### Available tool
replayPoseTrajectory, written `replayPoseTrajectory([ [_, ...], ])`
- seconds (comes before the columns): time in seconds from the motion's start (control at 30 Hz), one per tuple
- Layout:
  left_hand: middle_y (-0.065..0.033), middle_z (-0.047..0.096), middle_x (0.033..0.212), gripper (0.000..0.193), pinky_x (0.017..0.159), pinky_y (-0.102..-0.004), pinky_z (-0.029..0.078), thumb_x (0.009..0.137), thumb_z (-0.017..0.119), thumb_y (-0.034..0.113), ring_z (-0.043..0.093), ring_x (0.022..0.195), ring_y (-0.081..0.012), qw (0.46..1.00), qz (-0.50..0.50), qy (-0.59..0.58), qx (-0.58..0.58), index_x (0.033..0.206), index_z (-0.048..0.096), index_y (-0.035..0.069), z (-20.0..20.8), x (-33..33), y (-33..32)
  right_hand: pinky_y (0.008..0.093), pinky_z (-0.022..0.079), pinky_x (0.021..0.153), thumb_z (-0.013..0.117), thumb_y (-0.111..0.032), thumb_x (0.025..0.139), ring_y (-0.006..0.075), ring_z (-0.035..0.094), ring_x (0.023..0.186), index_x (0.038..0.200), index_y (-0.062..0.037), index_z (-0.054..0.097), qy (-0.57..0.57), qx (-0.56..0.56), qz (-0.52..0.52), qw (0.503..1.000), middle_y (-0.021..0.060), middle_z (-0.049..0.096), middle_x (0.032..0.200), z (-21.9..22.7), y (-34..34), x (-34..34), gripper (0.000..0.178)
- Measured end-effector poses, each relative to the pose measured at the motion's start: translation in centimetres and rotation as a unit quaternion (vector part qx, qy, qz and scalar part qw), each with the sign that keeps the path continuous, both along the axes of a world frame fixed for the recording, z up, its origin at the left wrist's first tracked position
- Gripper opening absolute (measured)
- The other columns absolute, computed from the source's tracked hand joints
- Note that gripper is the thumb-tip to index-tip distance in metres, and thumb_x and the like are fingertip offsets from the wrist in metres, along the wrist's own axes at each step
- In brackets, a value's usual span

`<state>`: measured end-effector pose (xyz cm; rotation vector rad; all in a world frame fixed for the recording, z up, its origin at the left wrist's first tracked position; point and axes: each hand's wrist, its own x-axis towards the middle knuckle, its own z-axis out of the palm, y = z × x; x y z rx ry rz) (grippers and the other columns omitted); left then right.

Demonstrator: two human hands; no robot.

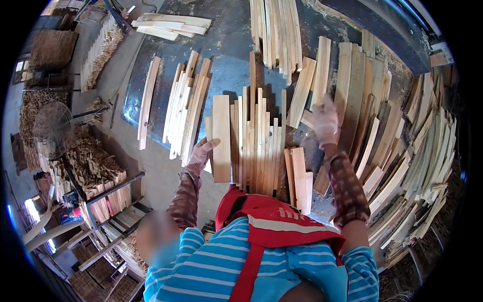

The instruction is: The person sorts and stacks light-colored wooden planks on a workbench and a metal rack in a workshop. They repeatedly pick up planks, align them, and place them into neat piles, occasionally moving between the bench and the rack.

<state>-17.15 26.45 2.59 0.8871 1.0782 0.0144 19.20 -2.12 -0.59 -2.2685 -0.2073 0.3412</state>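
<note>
My left hand [203,152], in a pale glove, grips the left edge of a wide, light wooden board [222,136], its thumb lying on the face. Just right of that board, narrow wooden strips [259,146] stand side by side in a row close to my body. My right hand [326,121], also gloved, is over the table among the boards to the right, smeared by motion. Near it are a slanted board [302,93] and an upright-lying board [322,65]. Whether its fingers hold anything cannot be made out.
The dark table [226,70] carries more strip bundles [187,108] at the left and long strips [276,35] at the far side. Many boards [392,151] crowd the right. A fan [53,130] and stacked wood [95,166] stand at the left.
</note>
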Motion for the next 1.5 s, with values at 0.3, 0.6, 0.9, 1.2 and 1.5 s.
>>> replayPoseTrajectory([
  [0.3, -0.0081, 0.069, 0.116, 0.053, 0.088, -0.0316, 0.055, 0.089, 0.078, 0.023, 0.068, 0.101, -0.0171, 0.989, -0.007, -0.145, 0.021, 0.132, 0.057, 0.0, 6.7, 4.0, -4.7, 0.0439, 0.046, 0.103, 0.075, -0.043, 0.082, 0.0423, 0.056, 0.123, 0.15, 0.0023, 0.031, 0.13, 0.071, 0.307, 0.94, 0.028, 0.054, 0.135, 13.9, 7.7, -22.9, 0.093],
  [0.6, -0.0081, 0.071, 0.114, 0.041, 0.088, -0.0316, 0.054, 0.09, 0.075, 0.017, 0.068, 0.099, -0.0172, 0.969, 0.02, -0.195, 0.153, 0.126, 0.062, 0.0, 6.7, 4.2, -8.2, 0.0412, 0.044, 0.108, 0.074, -0.032, 0.078, 0.0411, 0.049, 0.134, 0.156, -0.0015, 0.026, 0.114, 0.155, 0.192, 0.962, 0.0285, 0.044, 0.148, 10.5, 2.5, -23.5, 0.096],
  [0.9, 0.0012, 0.064, 0.085, 0.013, 0.07, -0.028, 0.048, 0.092, 0.068, 0.015, 0.056, 0.079, -0.0092, 0.927, -0.14, 0.061, 0.343, 0.096, 0.068, 0.002, -4.3, -1.1, -6.5, 0.0418, 0.053, 0.088, 0.066, -0.02, 0.08, 0.0358, 0.067, 0.103, 0.159, -0.0155, 0.031, 0.292, 0.033, 0.039, 0.955, 0.0223, 0.066, 0.122, 2.2, -5.9, -23.7, 0.086],
  [1.2, -0.0039, 0.072, 0.112, 0.044, 0.084, -0.0275, 0.051, 0.092, 0.068, 0.011, 0.065, 0.098, -0.0127, 0.96, -0.128, 0.058, 0.241, 0.135, 0.062, 0.002, -5.5, -3.3, -2.4, 0.0455, 0.047, 0.103, 0.057, -0.045, 0.09, 0.0395, 0.058, 0.125, 0.159, -0.007, 0.024, 0.21, 0.005, 0.144, 0.967, 0.0274, 0.053, 0.142, 0.6, -3.3, -25.9, 0.086],
  [1.5, -0.0059, 0.066, 0.125, 0.067, 0.083, -0.0282, 0.052, 0.093, 0.074, 0.026, 0.063, 0.104, -0.0166, 0.971, -0.13, 0.104, 0.171, 0.15, 0.046, 0.003, -3.9, -1.9, -3.1, 0.0472, 0.048, 0.101, 0.044, -0.054, 0.099, 0.0376, 0.059, 0.12, 0.136, -0.0012, 0.053, 0.119, -0.197, 0.215, 0.949, 0.0232, 0.06, 0.128, 3.4, -3.2, -25.1, 0.065],
])
